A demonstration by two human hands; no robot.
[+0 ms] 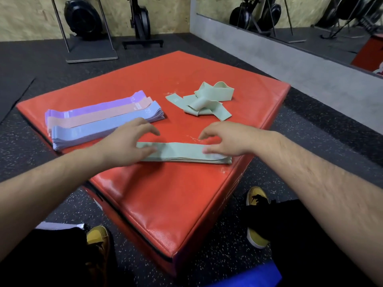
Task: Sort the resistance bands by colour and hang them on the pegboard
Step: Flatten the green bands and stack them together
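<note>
Red vinyl covered the plyo box (165, 204) before us, with purple, pink and blue band stacks (99, 119) on its left. Farther off to the right, tangled green bands (205, 100) lay nearer our right hand (226, 139). The flat green stack (180, 152) ran left to right beneath us; our left hand (126, 139) and the right rested loose-fingered on its two ends, gripping nothing.

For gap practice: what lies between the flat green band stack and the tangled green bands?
Head view: only bare, scuffed red box top between flat green stack and tangled green bands.
</note>
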